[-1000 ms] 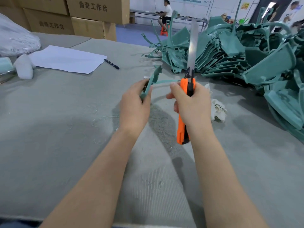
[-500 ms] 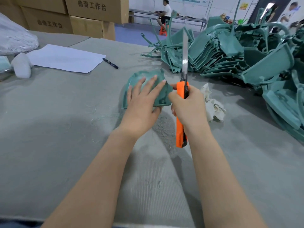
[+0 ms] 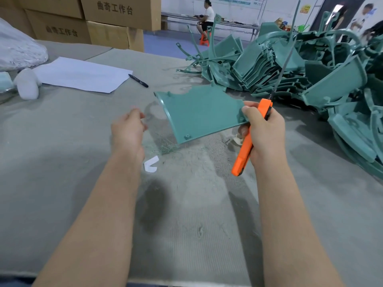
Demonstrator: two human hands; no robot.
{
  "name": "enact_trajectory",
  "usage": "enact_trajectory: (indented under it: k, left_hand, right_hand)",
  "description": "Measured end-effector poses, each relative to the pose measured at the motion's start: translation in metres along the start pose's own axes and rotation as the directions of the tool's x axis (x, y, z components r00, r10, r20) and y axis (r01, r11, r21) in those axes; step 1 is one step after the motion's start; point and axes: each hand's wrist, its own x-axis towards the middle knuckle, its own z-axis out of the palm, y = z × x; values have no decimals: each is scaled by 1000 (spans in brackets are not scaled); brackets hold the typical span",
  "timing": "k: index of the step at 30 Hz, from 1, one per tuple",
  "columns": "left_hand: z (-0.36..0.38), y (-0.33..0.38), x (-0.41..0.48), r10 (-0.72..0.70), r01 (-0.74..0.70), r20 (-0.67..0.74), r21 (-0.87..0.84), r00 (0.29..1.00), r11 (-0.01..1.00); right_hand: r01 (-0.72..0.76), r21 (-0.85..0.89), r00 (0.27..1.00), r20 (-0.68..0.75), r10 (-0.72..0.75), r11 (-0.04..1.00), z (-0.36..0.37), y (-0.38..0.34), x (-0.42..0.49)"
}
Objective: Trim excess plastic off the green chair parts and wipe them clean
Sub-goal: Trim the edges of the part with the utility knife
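You're in a factory finishing shop. Your bench is a wide table [image 3: 62, 172] covered in grey felt, with green plastic shavings [image 3: 165, 148] near the middle of the frame. Moulded green chair parts [image 3: 269, 65] are heaped at the right. Stacked cardboard cartons [image 3: 116, 17] printed with characters fill the upper left. At top centre another worker [image 3: 206, 17] sits at a long bench [image 3: 232, 24] on a blue floor [image 3: 163, 42]. Your right hand [image 3: 267, 133] grips an orange trimming knife [image 3: 241, 162].
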Motion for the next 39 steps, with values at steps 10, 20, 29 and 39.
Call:
enact_trajectory:
  k: [10,20,29,39]
  left_hand:
    - [11,10,-24,-135,314,669,-153,731,937]
    - [14,14,-29,-68,268,414,-449,908,852]
    - [5,20,-28,-14,194,341,-501,940,844]
    - [7,19,-30,-31,204,352,-469,936,859]
  right_hand:
    - [-27,86,1000,-2,27,996,-2,2,1]
    - [153,-355,988,62,-140,922,2,12,0]
    - [220,-486,972,182,-148,846,8,19,-2]
    - [248,-512,957,261,-127,822,13,20,-6]
